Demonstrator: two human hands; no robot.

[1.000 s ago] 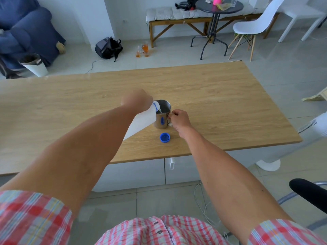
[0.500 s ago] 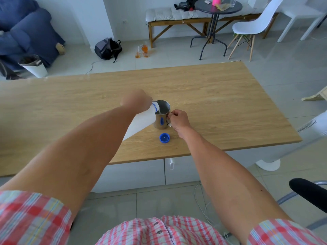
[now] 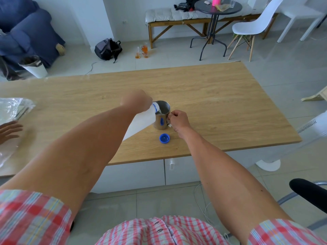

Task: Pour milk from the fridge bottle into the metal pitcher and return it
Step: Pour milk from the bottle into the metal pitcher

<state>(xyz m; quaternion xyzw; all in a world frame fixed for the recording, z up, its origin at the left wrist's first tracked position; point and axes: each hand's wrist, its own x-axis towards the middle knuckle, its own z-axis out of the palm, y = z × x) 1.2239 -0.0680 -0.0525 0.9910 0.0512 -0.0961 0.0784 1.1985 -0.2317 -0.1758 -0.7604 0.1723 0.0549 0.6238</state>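
Note:
A white plastic milk bottle (image 3: 141, 122) is tipped to the right, its blue-ringed neck over the rim of the metal pitcher (image 3: 161, 115). My left hand (image 3: 136, 100) grips the bottle near its top. White milk runs from the neck into the pitcher. The pitcher stands upright on the wooden table (image 3: 212, 103). My right hand (image 3: 177, 120) holds the pitcher's handle on its right side. The bottle's blue cap (image 3: 164, 138) lies on the table just in front of the pitcher, apart from both hands.
At the table's left edge lies a clear plastic bag (image 3: 10, 110), with another person's hand (image 3: 8, 129) beside it. A white fan (image 3: 311, 128) stands past the table's right corner. A black chair arm (image 3: 307, 191) is at the lower right.
The bottle and both hands keep the same pose over the pitcher. A plastic bag and another person's hand have come into view at the left edge.

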